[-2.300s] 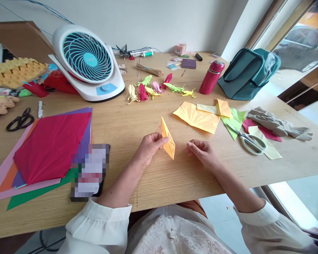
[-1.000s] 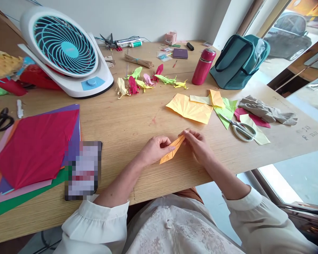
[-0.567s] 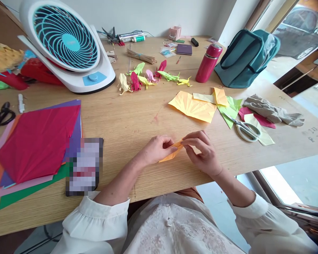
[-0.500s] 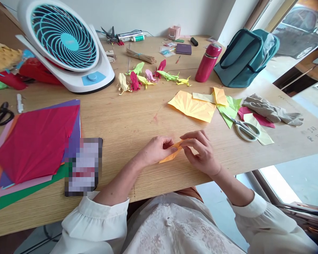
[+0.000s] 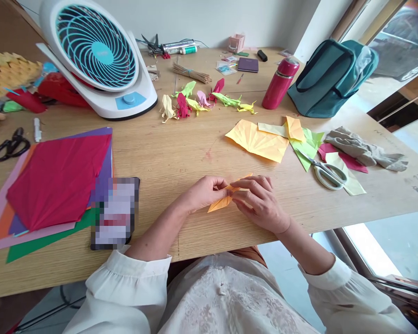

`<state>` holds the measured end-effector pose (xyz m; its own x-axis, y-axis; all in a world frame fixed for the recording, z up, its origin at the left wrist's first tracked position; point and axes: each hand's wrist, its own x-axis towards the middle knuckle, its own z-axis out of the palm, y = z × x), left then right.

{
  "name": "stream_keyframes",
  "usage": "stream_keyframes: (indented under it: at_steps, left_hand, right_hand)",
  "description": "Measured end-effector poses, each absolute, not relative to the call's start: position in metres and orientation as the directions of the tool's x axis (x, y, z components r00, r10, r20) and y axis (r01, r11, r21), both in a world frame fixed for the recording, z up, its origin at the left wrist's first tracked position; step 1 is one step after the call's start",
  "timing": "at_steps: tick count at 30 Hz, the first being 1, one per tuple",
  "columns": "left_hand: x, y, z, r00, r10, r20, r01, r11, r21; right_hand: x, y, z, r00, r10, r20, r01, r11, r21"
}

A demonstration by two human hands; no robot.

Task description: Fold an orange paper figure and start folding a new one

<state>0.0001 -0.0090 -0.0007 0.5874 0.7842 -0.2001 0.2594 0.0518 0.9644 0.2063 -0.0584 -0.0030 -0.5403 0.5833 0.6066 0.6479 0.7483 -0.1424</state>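
Note:
Between my two hands is a narrow piece of folded orange paper [image 5: 220, 203], held just above the table near its front edge. My left hand [image 5: 209, 192] pinches it from the left, thumb and fingers closed on it. From the right, my right hand [image 5: 259, 202] grips the same paper, its fingertips meeting the left thumb at the middle. One pointed end shows below the left hand, and another tip rises behind the right fingers. The fingers hide the paper's centre folds. Beyond the hands lies a creased light-orange sheet [image 5: 256, 141].
White-handled scissors [image 5: 329, 176] lie on paper scraps at right, beside a grey glove [image 5: 365, 148]. Folded paper insects [image 5: 183, 106] sit near a fan [image 5: 130, 99]. A red bottle [image 5: 281, 86] and teal bag [image 5: 329, 88] stand behind. Coloured sheets [image 5: 59, 181] and a phone [image 5: 116, 213] are left.
My right hand has shifted slightly left and turned over the paper, its fingers now closer to the left thumb. More of the paper's far tip shows. The view has swung a little left.

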Motion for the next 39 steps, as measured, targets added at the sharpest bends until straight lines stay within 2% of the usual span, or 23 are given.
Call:
stream_keyframes:
  at_steps: [3, 6, 10, 16, 24, 30, 33, 36, 39]
  left_hand:
    - [-0.004, -0.009, -0.001, 0.633, 0.751, -0.186, 0.380, -0.093, 0.920]
    - [-0.005, -0.014, 0.004, 0.637, 0.749, -0.180, 0.520, -0.246, 0.818]
    - [-0.003, -0.021, 0.009, 0.628, 0.756, -0.185, 0.642, -0.368, 0.673]
    - [-0.008, -0.023, 0.005, 0.586, 0.810, -0.029, 0.604, -0.413, 0.681]
    - [-0.038, -0.060, 0.007, 0.530, 0.831, 0.168, 0.601, -0.508, 0.617]
    - [-0.035, -0.077, -0.002, 0.608, 0.750, 0.261, 0.634, -0.656, 0.408]
    - [-0.032, -0.075, -0.003, 0.666, 0.694, 0.274, 0.648, -0.720, 0.247]
    - [-0.031, -0.071, -0.003, 0.729, 0.621, 0.288, 0.626, -0.775, 0.085]
    - [-0.032, -0.069, -0.003, 0.778, 0.549, 0.304, 0.583, -0.812, -0.026]
  right_hand:
    - [0.207, -0.063, -0.004, -0.622, 0.547, 0.560, 0.606, 0.789, -0.098]
    - [0.207, -0.068, -0.007, -0.683, 0.532, 0.500, 0.578, 0.813, -0.075]
    - [0.206, -0.072, -0.010, -0.705, 0.559, 0.437, 0.578, 0.809, -0.104]
    - [0.203, -0.069, -0.006, -0.706, 0.556, 0.438, 0.572, 0.813, -0.109]
    - [0.203, -0.068, -0.008, -0.732, 0.525, 0.434, 0.562, 0.825, -0.050]
    - [0.203, -0.067, -0.013, -0.727, 0.529, 0.438, 0.562, 0.824, -0.064]
    - [0.203, -0.067, -0.013, -0.702, 0.556, 0.445, 0.583, 0.807, -0.089]
    - [0.203, -0.067, -0.012, -0.669, 0.597, 0.443, 0.606, 0.783, -0.140]
    - [0.202, -0.066, -0.011, -0.639, 0.630, 0.441, 0.615, 0.763, -0.199]
